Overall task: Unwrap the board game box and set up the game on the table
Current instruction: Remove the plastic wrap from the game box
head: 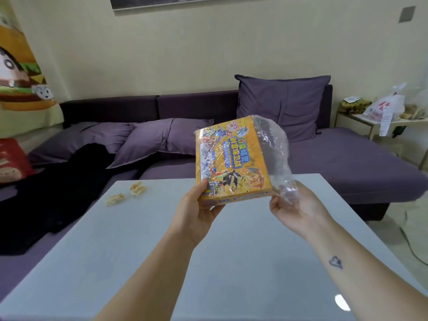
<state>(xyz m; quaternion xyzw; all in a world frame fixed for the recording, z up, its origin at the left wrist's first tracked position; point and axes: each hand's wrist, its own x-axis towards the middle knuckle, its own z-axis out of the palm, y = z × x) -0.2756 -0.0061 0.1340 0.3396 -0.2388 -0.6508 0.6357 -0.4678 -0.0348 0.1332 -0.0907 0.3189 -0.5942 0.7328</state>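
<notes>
head | box long axis up-away, face twd cam | LH btm, RH wrap

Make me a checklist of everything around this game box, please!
Surface: white table, glossy.
Job's things: yellow game box held above the table, plastic wrap hanging loose at its right side.
Clutter: two crumpled paper scraps on the table's far left.
Hands: left hand grips the box's near corner; right hand holds the loose wrap.
Cables: a thin green cord, it seems, on the floor at right.
Surroundings: purple sofa with pillows, black clothing, side table with a bag.
</notes>
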